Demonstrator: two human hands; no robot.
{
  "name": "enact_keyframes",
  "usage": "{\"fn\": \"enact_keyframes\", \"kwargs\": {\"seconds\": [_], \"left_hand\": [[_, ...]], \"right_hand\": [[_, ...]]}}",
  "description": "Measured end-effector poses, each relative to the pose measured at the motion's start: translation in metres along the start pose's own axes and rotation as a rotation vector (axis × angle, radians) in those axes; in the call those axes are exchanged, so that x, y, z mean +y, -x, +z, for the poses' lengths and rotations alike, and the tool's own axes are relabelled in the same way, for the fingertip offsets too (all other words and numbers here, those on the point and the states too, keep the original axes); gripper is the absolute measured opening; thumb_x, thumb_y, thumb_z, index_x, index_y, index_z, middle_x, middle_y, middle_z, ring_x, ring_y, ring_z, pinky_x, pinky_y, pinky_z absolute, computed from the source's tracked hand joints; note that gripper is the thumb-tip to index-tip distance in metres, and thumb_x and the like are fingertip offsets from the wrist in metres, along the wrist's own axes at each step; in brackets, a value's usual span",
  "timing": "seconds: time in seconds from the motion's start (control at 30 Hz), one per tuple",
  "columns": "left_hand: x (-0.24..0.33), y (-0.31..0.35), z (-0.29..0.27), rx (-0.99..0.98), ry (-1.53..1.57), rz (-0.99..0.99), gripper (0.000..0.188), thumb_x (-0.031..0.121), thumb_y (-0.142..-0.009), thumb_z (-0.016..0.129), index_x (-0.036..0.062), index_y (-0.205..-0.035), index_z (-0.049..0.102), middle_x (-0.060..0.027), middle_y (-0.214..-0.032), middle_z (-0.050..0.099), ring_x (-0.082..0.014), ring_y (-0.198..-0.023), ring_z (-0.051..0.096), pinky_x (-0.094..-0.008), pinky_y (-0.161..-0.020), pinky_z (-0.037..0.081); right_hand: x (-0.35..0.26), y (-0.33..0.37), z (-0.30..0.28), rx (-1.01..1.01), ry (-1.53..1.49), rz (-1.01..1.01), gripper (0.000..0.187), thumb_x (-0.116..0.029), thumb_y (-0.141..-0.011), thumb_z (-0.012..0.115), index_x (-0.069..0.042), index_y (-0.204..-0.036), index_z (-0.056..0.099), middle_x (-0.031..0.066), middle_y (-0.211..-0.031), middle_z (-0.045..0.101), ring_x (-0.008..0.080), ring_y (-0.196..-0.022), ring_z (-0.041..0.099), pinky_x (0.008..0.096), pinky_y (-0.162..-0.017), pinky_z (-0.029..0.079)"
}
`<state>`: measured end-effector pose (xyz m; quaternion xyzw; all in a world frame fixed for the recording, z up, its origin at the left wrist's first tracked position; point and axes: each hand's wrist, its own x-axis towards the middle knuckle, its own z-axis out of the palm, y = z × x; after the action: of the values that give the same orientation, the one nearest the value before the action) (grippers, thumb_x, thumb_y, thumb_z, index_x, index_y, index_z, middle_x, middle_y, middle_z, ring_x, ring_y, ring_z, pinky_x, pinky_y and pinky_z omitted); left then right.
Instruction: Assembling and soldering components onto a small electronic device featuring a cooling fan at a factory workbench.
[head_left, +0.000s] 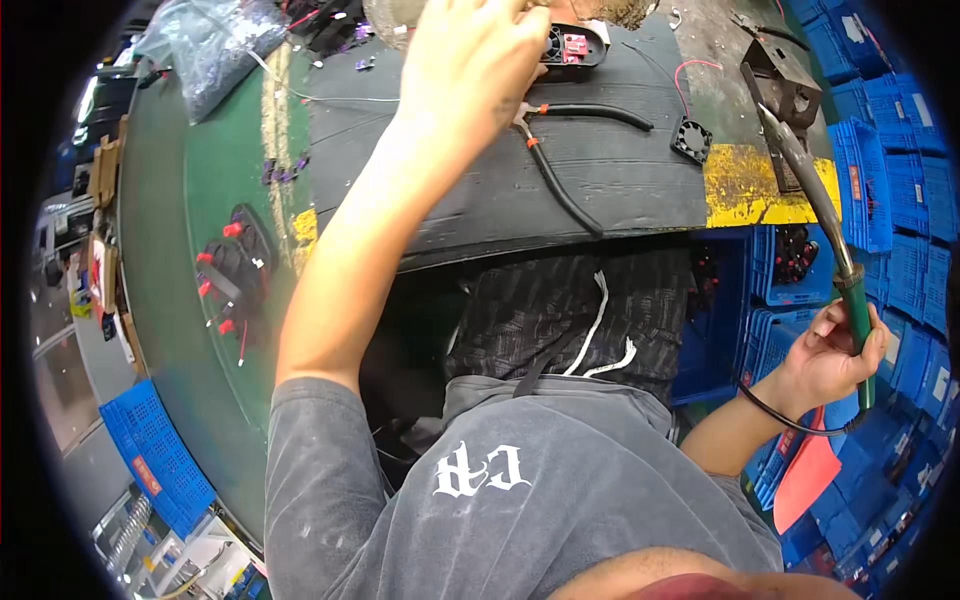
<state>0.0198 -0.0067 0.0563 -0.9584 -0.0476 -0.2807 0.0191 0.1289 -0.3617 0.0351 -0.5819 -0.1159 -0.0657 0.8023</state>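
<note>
My right hand point(835, 350) is closed round the green handle of a soldering iron point(815, 180). The iron's tip is at a dark metal bracket stand point(785, 90) at the right end of the bench. At the far edge of view, my left hand point(480, 55) has its fingers bent against the left end of a black oval housing point(590, 48) with a small red board and part of a fan in it. Some of those fingertips are hidden or cut off. Just below this hand lie pliers point(560, 180) with black grips, their jaws partly covered by it.
A small black fan point(691, 140) with a red wire lies on the dark bench mat point(460, 215). To the left are a black part with red pieces point(235, 270) and a clear bag point(215, 55). Blue crates point(860, 185) stack up on the right.
</note>
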Motion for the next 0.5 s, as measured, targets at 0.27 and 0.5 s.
{"fn": "enact_keyframes", "kwargs": {"seconds": [0.27, 0.5], "left_hand": [[-0.022, -0.001, 0.058, -0.015, -0.078, 0.123, 0.008, 0.013, -0.068, 0.059, 0.0056, -0.065, 0.062, -0.0105, -0.067, 0.063, -0.0281, -0.076, 0.057, -0.0382, -0.069, 0.045], [0.036, 0.005, -0.028, -0.110, 0.200, 0.081, 0.052, 0.019, -0.063, 0.077, 0.0053, -0.109, 0.058, -0.0098, -0.100, 0.061, -0.0287, -0.100, 0.053, -0.0372, -0.091, 0.040]], "right_hand": [[-0.008, 0.010, -0.032, 0.182, 0.044, -0.032, 0.030, -0.028, -0.088, 0.049, 0.000, -0.094, 0.055, 0.0125, -0.074, 0.058, 0.0160, -0.058, 0.054, 0.0212, -0.046, 0.039], [-0.017, 0.014, -0.035, 0.225, 0.110, -0.018, 0.034, -0.034, -0.089, 0.047, -0.001, -0.095, 0.054, 0.0105, -0.069, 0.058, 0.0114, -0.050, 0.047, 0.0177, -0.044, 0.036]]}}
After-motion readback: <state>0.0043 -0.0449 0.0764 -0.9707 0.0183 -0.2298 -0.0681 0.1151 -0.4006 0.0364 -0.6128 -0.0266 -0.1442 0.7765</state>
